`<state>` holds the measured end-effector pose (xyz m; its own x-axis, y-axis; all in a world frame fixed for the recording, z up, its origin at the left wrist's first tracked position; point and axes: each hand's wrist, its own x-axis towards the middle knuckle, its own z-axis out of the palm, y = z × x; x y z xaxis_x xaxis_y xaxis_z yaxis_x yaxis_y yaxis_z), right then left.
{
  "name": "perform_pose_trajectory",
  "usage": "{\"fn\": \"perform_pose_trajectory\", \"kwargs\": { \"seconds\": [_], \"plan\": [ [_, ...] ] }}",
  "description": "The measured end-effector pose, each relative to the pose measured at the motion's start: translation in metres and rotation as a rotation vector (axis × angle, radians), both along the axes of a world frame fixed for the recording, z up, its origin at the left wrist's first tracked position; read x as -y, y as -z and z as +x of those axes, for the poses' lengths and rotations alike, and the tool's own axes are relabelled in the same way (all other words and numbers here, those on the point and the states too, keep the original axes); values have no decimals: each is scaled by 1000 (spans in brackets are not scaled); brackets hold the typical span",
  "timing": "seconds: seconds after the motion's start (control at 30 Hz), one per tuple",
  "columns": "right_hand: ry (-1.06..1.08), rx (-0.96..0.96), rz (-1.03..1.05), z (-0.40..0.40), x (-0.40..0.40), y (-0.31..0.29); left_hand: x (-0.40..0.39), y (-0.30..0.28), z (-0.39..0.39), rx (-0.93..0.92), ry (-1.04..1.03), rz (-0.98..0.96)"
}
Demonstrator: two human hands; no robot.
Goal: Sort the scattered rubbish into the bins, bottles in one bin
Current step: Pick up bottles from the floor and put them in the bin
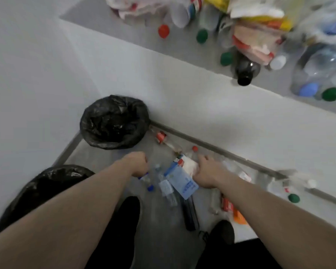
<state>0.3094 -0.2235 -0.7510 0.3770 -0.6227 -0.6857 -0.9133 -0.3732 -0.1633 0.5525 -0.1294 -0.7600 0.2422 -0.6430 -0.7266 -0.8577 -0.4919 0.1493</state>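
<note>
Two bins lined with black bags stand on the grey floor: one [113,121] in the far corner, one [45,189] at the near left. My left hand [139,163] is closed around a clear bottle with a blue cap [147,181], low over the floor. My right hand [206,169] reaches down onto a white wrapper [188,166] and holds a bottle with a pale blue label [182,182]. A clear bottle [166,189] and a dark bottle [189,214] lie between my arms.
More bottles and wrappers lie along the wall's foot, among them a red-capped bottle [192,151], a red-labelled one [161,137] and a green cap [293,198]. Above the white ledge a heap of bottles and bags [260,35] covers a grey surface. My dark shoes [221,232] stand below.
</note>
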Motion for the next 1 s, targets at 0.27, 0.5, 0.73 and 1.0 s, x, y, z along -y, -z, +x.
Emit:
{"fn": "perform_pose_trajectory", "kwargs": {
  "seconds": [0.27,0.5,0.73,1.0],
  "plan": [
    [-10,123,-26,-37,-115,-89,-88,-165,-50,-169,-89,-607],
    [21,221,-91,-43,-149,-105,-107,-150,-59,-55,9,-259],
    [15,191,-56,-51,-152,-85,-111,-117,-58,-1,77,-121],
    [-38,105,73,-19,-124,-35,-85,-46,-47,-52,20,39]
  ]
}}
